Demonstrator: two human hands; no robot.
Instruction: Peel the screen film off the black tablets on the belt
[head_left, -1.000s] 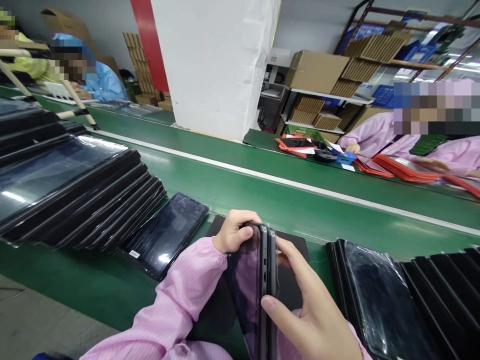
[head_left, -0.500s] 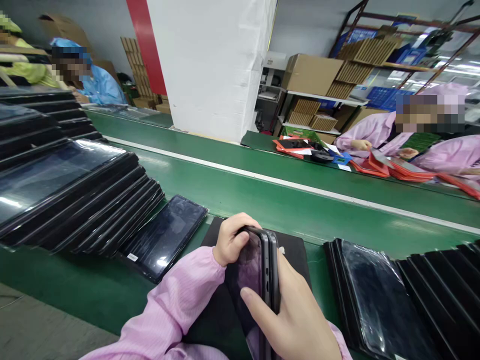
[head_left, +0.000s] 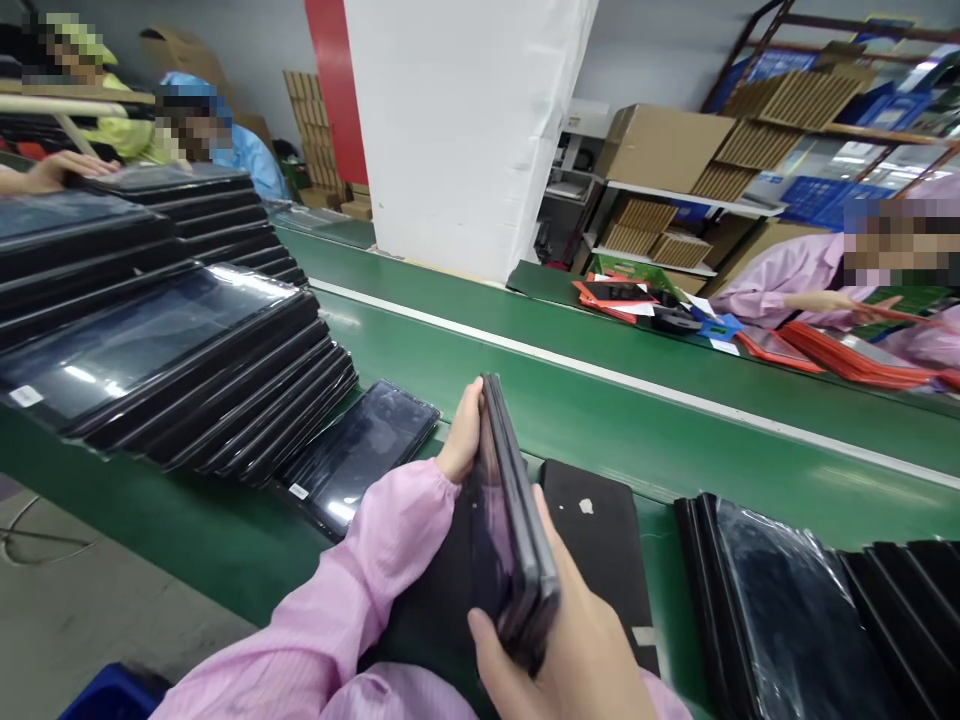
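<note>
Between my two hands stands a pair of black tablets (head_left: 504,500), pressed face to back and held nearly upright on edge. My left hand (head_left: 461,437) is closed on their far left side, its fingers partly hidden behind them. Around the near end wraps my right hand (head_left: 581,630), thumb on the left face and palm along the right. Under the tablets lies a black pad (head_left: 600,530) with small pale patches. A single tablet (head_left: 375,440) with a white label lies flat to the left of my left hand.
Overlapping film-covered tablets (head_left: 172,330) fan out at the left, and more tablets (head_left: 795,600) lean in a row at the right. A green bench (head_left: 480,340) with a white strip runs across. Beyond it a co-worker in pink (head_left: 795,275) handles red sleeves (head_left: 847,355).
The pair of tablets has tipped, its far end rising and its near end turned toward me. My left hand slid along the far edge. The view shifted left, and a co-worker's hand appeared at upper left.
</note>
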